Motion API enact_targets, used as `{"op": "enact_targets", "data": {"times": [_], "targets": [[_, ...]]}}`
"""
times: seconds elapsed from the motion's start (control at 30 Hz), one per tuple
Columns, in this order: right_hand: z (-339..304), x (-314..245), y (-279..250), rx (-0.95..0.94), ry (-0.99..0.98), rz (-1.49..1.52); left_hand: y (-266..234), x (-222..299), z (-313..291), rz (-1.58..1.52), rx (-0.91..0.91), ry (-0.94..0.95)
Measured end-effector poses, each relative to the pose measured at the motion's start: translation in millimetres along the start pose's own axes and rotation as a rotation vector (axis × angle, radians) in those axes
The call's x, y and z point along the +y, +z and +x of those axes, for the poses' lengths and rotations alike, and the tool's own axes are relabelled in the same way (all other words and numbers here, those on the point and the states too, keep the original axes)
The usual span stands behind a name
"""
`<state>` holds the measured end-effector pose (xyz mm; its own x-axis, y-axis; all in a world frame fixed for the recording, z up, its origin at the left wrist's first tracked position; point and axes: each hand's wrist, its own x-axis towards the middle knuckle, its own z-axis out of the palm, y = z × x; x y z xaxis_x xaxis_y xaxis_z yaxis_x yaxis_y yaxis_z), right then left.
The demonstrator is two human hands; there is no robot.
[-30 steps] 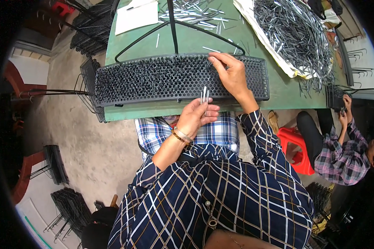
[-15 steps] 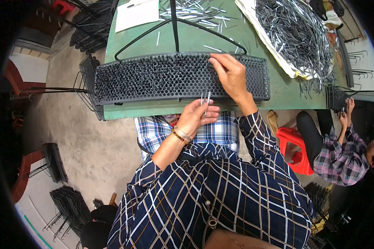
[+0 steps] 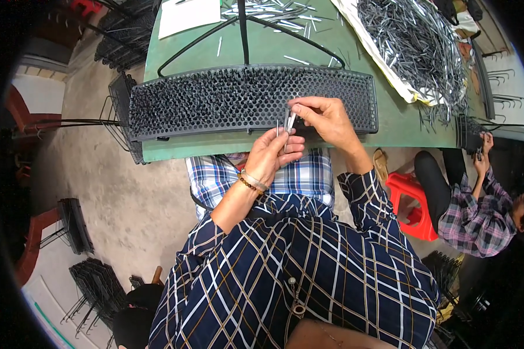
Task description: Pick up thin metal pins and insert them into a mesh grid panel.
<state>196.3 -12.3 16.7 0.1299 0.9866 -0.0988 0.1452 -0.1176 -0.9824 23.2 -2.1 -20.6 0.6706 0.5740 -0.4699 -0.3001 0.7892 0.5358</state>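
Over the front edge of the green worktop [image 3: 198, 149], pinches slim silver rods [image 3: 291, 121] between both hands.

Seems to be at the step of picking one rod from the bunch; probably calls next for a fine pinch, free of the neighbouring rods. Holds the bunch in the left hand [image 3: 268, 154], with the grip of the right hand [image 3: 333, 125] narrow on the far ends. Counts two hands, at least three rods held, one black perforated panel [image 3: 358, 107] just beyond; cannot number the loose rods [image 3: 271, 11] farther back.
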Motion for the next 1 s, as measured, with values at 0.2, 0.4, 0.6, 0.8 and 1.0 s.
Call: {"op": "enact_targets", "data": {"times": [0.2, 0.4, 0.6, 0.8, 1.0], "targets": [[-3.0, 5.1, 2.2, -0.009, 0.017, -0.067, -3.6, -5.2, 1.1, 0.095, 0.032, -0.003], [-4.2, 4.0, -0.2, -0.064, 0.045, -0.106, -5.5, -6.5, 1.0, 0.169, 0.075, 0.038], [-5.7, 1.9, 3.6, -0.061, 0.029, -0.067, -3.7, -5.2, 1.2, 0.199, 0.06, 0.051], [-6.8, 0.9, 4.5, -0.066, 0.043, -0.065, -1.1, -5.3, 0.2, 0.202, 0.073, 0.07], [-11.4, 3.9, 5.2, -0.038, 0.064, -0.097, 1.6, -8.5, -0.7, 0.217, 0.116, 0.107]]}}
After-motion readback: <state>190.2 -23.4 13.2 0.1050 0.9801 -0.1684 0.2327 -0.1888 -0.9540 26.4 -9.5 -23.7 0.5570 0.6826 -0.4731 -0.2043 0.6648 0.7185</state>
